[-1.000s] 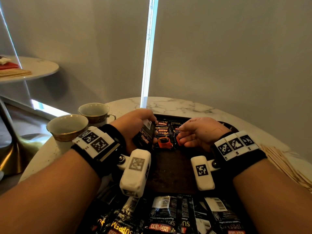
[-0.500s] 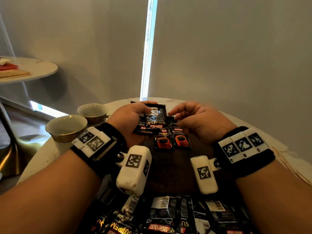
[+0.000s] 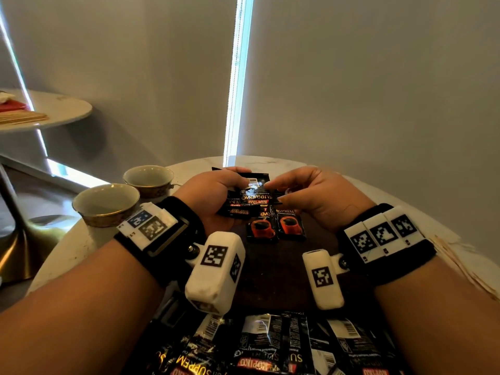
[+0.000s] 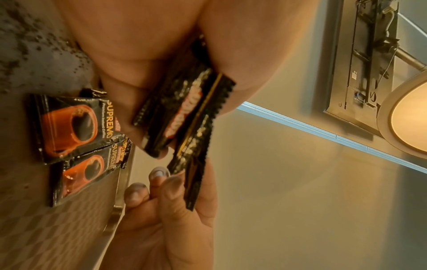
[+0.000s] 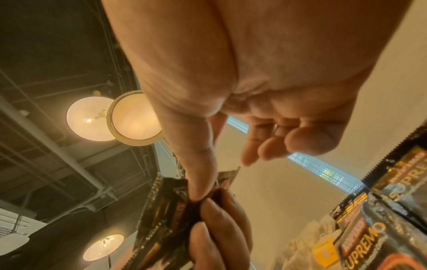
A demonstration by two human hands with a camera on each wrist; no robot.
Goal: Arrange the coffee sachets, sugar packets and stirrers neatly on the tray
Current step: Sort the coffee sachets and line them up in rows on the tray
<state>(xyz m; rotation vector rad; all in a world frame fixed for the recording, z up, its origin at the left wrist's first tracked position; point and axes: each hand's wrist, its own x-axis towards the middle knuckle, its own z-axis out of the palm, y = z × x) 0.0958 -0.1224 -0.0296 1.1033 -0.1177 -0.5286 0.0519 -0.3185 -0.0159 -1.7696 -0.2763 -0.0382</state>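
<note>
Both hands, left (image 3: 216,201) and right (image 3: 313,196), apparently pinching one fanned sachet bundle (image 3: 250,196).

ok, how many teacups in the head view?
2. Both stand on the marble table, left of the left hand: the nearer teacup by the left wrist, the farther teacup just behind it. Both look empty. Arms may hide others.

café or lounge — round marble tables (image 3: 400,201) | gold-rimmed cups (image 3: 105,204) | pendant lamps (image 5: 136,118) — exposed ceiling
</note>
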